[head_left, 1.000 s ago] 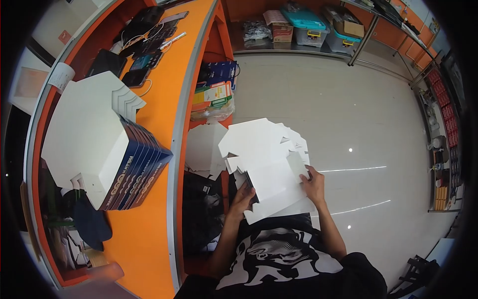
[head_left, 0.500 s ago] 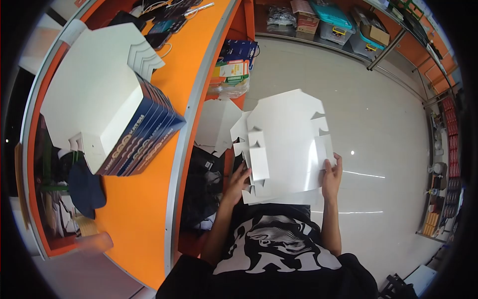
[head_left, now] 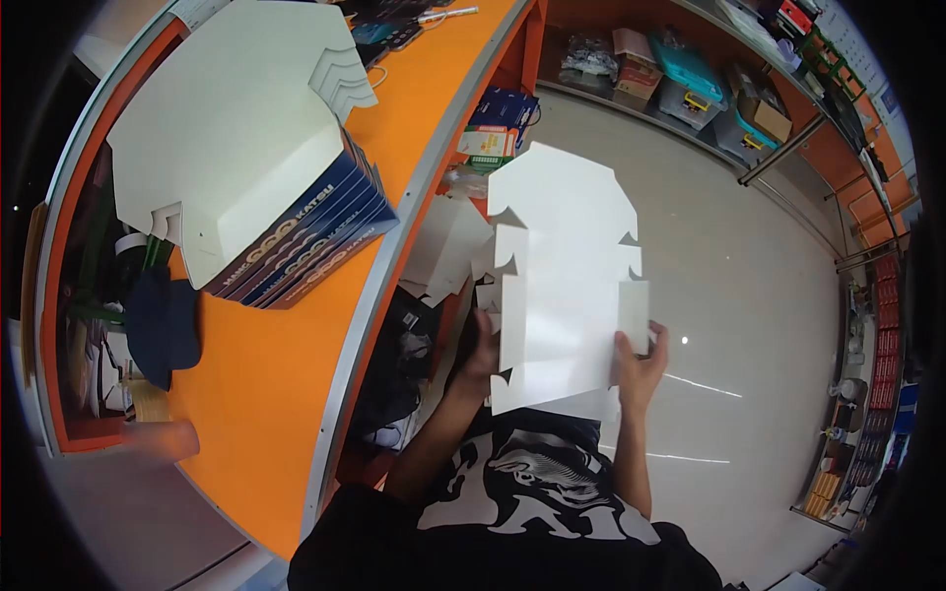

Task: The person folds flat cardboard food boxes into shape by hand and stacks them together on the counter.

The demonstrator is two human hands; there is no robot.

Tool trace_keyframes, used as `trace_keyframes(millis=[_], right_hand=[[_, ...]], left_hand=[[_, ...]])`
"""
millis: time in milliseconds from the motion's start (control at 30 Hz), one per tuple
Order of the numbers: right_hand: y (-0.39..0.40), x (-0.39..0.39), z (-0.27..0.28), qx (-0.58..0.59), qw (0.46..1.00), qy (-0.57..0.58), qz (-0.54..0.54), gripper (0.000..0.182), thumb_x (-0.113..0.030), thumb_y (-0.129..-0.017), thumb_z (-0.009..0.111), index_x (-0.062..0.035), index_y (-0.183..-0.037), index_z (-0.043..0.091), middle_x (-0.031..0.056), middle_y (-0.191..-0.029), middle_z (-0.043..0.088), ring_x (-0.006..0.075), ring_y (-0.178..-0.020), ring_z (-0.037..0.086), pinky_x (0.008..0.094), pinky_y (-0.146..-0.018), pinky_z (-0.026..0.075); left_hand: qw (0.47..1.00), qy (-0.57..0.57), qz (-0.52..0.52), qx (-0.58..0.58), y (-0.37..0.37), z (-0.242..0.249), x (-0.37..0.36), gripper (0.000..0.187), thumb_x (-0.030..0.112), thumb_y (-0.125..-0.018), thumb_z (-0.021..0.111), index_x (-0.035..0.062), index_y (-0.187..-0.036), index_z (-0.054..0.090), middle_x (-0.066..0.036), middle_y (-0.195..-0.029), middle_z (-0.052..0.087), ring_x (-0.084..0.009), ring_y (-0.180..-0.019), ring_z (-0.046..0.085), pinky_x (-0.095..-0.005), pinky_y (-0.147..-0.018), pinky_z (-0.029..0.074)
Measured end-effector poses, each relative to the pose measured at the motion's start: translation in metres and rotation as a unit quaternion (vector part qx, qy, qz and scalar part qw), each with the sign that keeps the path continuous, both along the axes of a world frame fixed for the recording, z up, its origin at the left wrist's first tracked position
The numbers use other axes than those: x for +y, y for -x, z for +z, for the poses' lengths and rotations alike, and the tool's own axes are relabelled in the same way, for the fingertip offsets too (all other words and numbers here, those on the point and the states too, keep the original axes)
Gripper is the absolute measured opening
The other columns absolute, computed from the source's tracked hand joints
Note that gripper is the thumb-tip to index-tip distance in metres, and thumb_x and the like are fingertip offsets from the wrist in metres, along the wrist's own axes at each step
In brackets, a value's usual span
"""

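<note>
A flat white cardboard box blank [head_left: 567, 286] with slotted side flaps is held upright in front of my chest. At its right edge, my right hand [head_left: 641, 369] is closed on a side flap, thumb on the near face. My left hand [head_left: 480, 355] is at the blank's lower left edge, its fingers partly hidden behind the card. A nested stack of formed boxes [head_left: 305, 231], white inside and dark blue outside with "KATSU" lettering, sits on the orange counter to my left. More white box blanks [head_left: 443, 241] lean below the counter edge.
The orange counter [head_left: 266, 394] has a metal edge and carries a dark blue cap [head_left: 166, 330] and phones with cables. Along the far wall, a low shelf holds teal-lidded bins [head_left: 690, 84] and cartons. Shelving with red packs [head_left: 887, 325] stands at right.
The blank has turned, with its left side flaps now more in line with the main panel. Both hands stay at its edges. My view has shifted, moving the counter and box stack in frame.
</note>
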State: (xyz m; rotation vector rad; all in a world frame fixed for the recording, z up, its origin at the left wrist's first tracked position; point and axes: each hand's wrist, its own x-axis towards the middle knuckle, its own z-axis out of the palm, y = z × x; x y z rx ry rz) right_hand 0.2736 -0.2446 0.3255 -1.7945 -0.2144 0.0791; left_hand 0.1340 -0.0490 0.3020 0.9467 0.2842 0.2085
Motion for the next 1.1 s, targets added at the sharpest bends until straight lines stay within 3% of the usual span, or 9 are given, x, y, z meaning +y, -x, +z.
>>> trace_keyframes(millis=[100, 300, 433, 533, 633, 733, 867, 1000, 1100], right_hand=[[0.009, 0.007, -0.032, -0.146, 0.983, 0.108, -0.006, 0.019, -0.001, -0.089, 0.067, 0.0056, -0.106, 0.061, 0.0188, -0.09, 0.073, 0.026, -0.083, 0.073, 0.0353, -0.078, 0.056], [0.013, -0.007, 0.004, -0.304, 0.921, 0.231, 0.082, 0.056, -0.006, -0.081, 0.078, -0.0042, -0.132, 0.056, 0.0256, -0.143, 0.05, 0.0413, -0.132, 0.051, 0.0489, -0.105, 0.045], [0.013, -0.032, 0.0, -0.119, 0.992, 0.035, -0.024, 0.075, -0.008, -0.083, 0.079, -0.0048, -0.148, 0.043, 0.0217, -0.15, 0.044, 0.0402, -0.137, 0.045, 0.0523, -0.112, 0.038], [0.008, -0.038, 0.002, 0.273, 0.892, -0.354, 0.062, 0.075, -0.003, -0.088, 0.072, -0.0045, -0.154, 0.036, 0.0199, -0.15, 0.044, 0.0339, -0.135, 0.048, 0.0476, -0.111, 0.042], [0.007, -0.019, 0.013, 0.212, 0.931, -0.297, 0.013, 0.061, 0.001, -0.09, 0.068, -0.0068, -0.147, 0.049, 0.003, -0.11, 0.055, 0.0151, -0.098, 0.058, 0.0242, -0.091, 0.048], [-0.001, -0.02, -0.016, 0.125, 0.973, -0.191, -0.018, 0.046, 0.001, -0.093, 0.064, -0.0036, -0.138, 0.058, 0.0023, -0.104, 0.056, 0.0152, -0.096, 0.058, 0.0281, -0.093, 0.049], [0.007, -0.009, 0.004, 0.004, 0.999, -0.003, -0.051, 0.037, 0.003, -0.096, 0.057, 0.0034, -0.133, 0.058, 0.0082, -0.103, 0.066, 0.0201, -0.104, 0.064, 0.0335, -0.098, 0.048], [0.014, -0.011, -0.004, -0.195, 0.966, 0.136, 0.102, 0.043, 0.013, -0.091, 0.048, 0.0016, -0.132, 0.058, 0.0214, -0.118, 0.07, 0.0348, -0.11, 0.068, 0.0406, -0.1, 0.049], [0.019, -0.013, 0.003, -0.285, 0.918, 0.19, 0.2, 0.061, 0.017, -0.078, 0.052, 0.0007, -0.137, 0.055, 0.0226, -0.127, 0.061, 0.0406, -0.117, 0.06, 0.0446, -0.1, 0.05]], left_hand=[[0.995, -0.082, -0.032, -0.035, -0.01, -0.028, -0.009, 0.083, 0.049, -0.102, 0.056, 0.0025, -0.159, 0.019, -0.01, -0.154, 0.038, -0.0194, -0.141, 0.036, -0.0323, -0.115, 0.031], [0.982, 0.061, 0.139, 0.112, -0.013, -0.026, -0.006, 0.033, 0.024, -0.099, 0.066, 0.0065, -0.126, 0.06, 0.0, -0.108, 0.066, -0.0083, -0.095, 0.064, -0.0242, -0.081, 0.051], [0.967, 0.128, 0.171, 0.14, -0.012, -0.014, -0.001, 0.045, 0.024, -0.099, 0.067, 0.006, -0.137, 0.053, -0.004, -0.119, 0.065, -0.0133, -0.103, 0.065, -0.0281, -0.088, 0.052], [0.97, 0.143, 0.127, 0.153, -0.017, -0.018, -0.013, 0.038, 0.027, -0.101, 0.063, 0.0038, -0.13, 0.057, -0.004, -0.114, 0.066, -0.0136, -0.101, 0.065, -0.0281, -0.087, 0.052], [0.988, 0.079, 0.023, 0.132, -0.016, -0.034, -0.009, 0.045, 0.032, -0.101, 0.063, 0.0025, -0.134, 0.054, -0.006, -0.12, 0.066, -0.0155, -0.107, 0.064, -0.0297, -0.094, 0.05], [0.986, -0.067, 0.063, 0.141, -0.014, -0.043, 0.003, 0.049, 0.035, -0.102, 0.063, 0.001, -0.134, 0.053, -0.009, -0.122, 0.065, -0.0181, -0.108, 0.064, -0.0314, -0.093, 0.05], [0.81, -0.518, 0.21, 0.175, -0.012, -0.005, 0.022, 0.055, 0.027, -0.097, 0.07, 0.0016, -0.14, 0.047, -0.011, -0.108, 0.064, -0.0163, -0.091, 0.064, -0.0296, -0.074, 0.053], [0.992, -0.065, -0.006, 0.11, -0.061, 0.016, -0.013, 0.057, 0.044, -0.101, 0.059, 0.0048, -0.14, 0.048, -0.011, -0.108, 0.063, -0.0166, -0.084, 0.066, -0.0284, -0.068, 0.054], [0.986, -0.125, -0.024, 0.108, -0.099, 0.007, -0.042, 0.047, 0.037, -0.102, 0.061, 0.003, -0.134, 0.054, -0.01, -0.105, 0.065, -0.0173, -0.086, 0.068, -0.0301, -0.068, 0.057]])
